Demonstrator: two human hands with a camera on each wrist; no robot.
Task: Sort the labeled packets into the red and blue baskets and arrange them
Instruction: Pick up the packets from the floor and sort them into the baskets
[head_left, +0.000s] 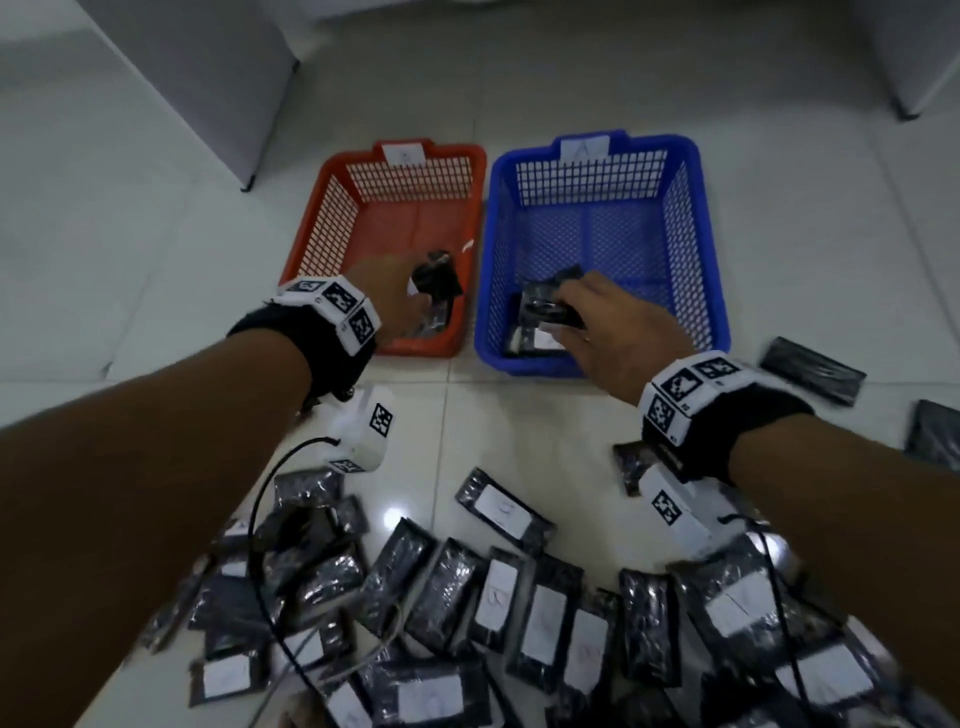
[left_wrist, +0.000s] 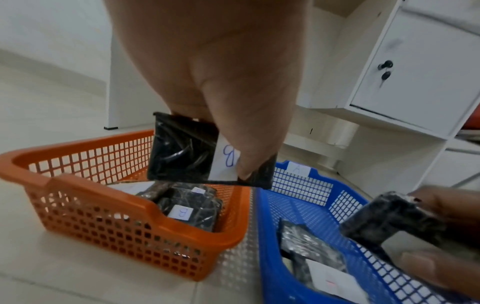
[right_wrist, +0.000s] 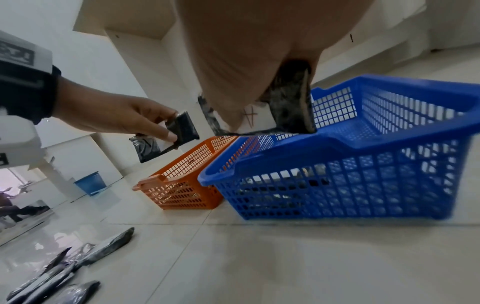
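My left hand (head_left: 400, 296) pinches a black packet labelled B (left_wrist: 187, 156) above the near end of the red basket (head_left: 322, 218). Other B packets (left_wrist: 187, 207) lie inside that basket. My right hand (head_left: 602, 322) grips a black packet with an A label (right_wrist: 288, 109) over the near end of the blue basket (head_left: 696, 208). A packet (left_wrist: 311, 253) lies on the blue basket's floor below it. The red basket (right_wrist: 182, 191) and blue basket (right_wrist: 363, 185) stand side by side on the tiled floor.
Several black packets with white labels (head_left: 519, 613) lie scattered on the floor close to me. Two more packets (head_left: 810, 369) lie to the right of the blue basket. White cabinets (left_wrist: 415, 82) stand behind the baskets, and a blue bin (right_wrist: 91, 183) far off.
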